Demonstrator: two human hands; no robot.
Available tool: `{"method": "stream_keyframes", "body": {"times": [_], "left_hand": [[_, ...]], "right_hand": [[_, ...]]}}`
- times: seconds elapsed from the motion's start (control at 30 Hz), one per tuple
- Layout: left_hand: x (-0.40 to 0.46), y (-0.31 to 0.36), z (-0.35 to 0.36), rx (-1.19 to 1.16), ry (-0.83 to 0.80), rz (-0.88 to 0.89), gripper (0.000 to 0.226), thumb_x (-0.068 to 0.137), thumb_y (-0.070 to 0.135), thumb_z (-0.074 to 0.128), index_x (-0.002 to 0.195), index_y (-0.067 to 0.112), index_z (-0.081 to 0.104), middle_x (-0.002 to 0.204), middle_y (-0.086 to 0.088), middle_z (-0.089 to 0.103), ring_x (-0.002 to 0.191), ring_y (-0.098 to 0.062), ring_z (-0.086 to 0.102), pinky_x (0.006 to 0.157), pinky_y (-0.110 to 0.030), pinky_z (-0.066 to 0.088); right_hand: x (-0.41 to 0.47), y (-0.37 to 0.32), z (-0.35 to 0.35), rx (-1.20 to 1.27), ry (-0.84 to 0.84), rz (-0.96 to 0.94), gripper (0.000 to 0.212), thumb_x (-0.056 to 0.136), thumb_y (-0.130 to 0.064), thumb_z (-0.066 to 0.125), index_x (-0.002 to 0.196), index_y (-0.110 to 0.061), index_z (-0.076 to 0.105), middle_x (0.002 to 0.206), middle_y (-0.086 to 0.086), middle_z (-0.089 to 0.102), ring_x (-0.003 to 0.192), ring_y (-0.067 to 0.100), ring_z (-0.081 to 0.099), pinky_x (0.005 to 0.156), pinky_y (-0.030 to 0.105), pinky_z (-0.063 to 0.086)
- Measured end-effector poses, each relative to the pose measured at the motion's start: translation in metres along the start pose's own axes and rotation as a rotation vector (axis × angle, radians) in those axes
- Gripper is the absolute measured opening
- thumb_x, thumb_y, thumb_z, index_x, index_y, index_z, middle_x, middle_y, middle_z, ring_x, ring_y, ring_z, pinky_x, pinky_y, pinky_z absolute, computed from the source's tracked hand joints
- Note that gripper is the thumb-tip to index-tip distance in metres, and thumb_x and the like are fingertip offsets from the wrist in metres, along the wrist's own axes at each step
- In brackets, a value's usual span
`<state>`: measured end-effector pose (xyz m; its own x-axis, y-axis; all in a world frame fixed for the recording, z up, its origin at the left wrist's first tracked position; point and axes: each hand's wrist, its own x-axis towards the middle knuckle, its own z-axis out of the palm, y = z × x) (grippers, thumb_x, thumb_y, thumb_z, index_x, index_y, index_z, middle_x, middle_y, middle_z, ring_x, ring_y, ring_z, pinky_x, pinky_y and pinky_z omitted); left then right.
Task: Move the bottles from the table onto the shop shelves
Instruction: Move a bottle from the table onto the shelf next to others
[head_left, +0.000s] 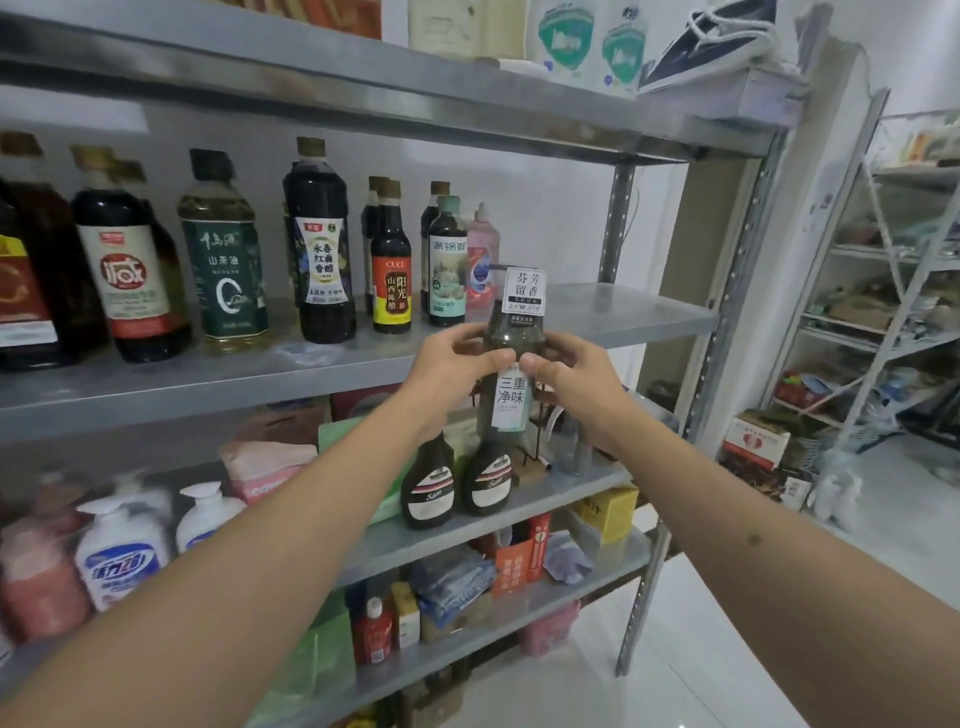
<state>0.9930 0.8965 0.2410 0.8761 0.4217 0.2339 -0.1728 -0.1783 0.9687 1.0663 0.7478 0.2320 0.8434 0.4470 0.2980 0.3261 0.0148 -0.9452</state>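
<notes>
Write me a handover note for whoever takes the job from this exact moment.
Left hand and right hand: both grip the dark grey-green pump bottle with white labels, held upright in the air in front of the grey metal shelf.
Done: dark sauce bottles and a pink bottle already stand on that shelf.
Left: set the held bottle down, probably on the bare stretch to the right of the pink bottle. The table is out of view.
</notes>
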Motion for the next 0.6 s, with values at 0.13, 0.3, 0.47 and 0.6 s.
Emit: {"method": "stream_keyframes", "body": {"times": [0.13, 0.3, 0.47, 0.6], "left_hand": [[0.041, -0.001, 0.017, 0.007, 0.002, 0.023, 0.036, 0.09, 0.009, 0.073, 0.123, 0.022, 0.067, 0.111, 0.004, 0.073, 0.102, -0.015, 0.07, 0.095, -0.041, 0.057], [0.098, -0.006, 0.025, 0.027, 0.005, 0.057, 0.028, 0.095, 0.006, 0.067, 0.119, 0.022, 0.066, 0.11, 0.001, 0.073, 0.106, -0.02, 0.069, 0.096, -0.04, 0.057], [0.157, -0.005, 0.028, -0.01, 0.063, 0.04, 0.047, 0.087, 0.01, 0.077, 0.131, 0.014, 0.062, 0.113, 0.0, 0.074, 0.104, -0.02, 0.071, 0.093, -0.041, 0.058], [0.195, -0.001, 0.033, -0.019, 0.141, 0.048, 0.033, 0.085, 0.013, 0.079, 0.113, 0.016, 0.064, 0.099, 0.003, 0.073, 0.088, -0.013, 0.073, 0.063, -0.022, 0.058]], "right_hand": [[0.049, 0.013, -0.014, 0.023, -0.006, -0.018, 0.036, 0.097, -0.006, 0.065, 0.133, -0.009, 0.061, 0.118, 0.01, 0.071, 0.105, 0.023, 0.07, 0.071, 0.023, 0.06], [0.113, 0.026, -0.021, 0.004, -0.003, -0.035, 0.037, 0.097, -0.008, 0.065, 0.133, -0.008, 0.061, 0.12, 0.01, 0.07, 0.106, 0.023, 0.07, 0.083, 0.033, 0.061], [0.17, 0.029, -0.026, 0.029, -0.002, -0.054, 0.034, 0.098, -0.006, 0.063, 0.132, -0.006, 0.06, 0.111, 0.006, 0.071, 0.099, 0.02, 0.07, 0.086, 0.037, 0.06], [0.212, 0.025, -0.03, 0.073, 0.002, -0.045, 0.038, 0.097, -0.007, 0.064, 0.134, -0.004, 0.056, 0.104, -0.001, 0.07, 0.094, 0.014, 0.069, 0.085, 0.035, 0.059]]}}
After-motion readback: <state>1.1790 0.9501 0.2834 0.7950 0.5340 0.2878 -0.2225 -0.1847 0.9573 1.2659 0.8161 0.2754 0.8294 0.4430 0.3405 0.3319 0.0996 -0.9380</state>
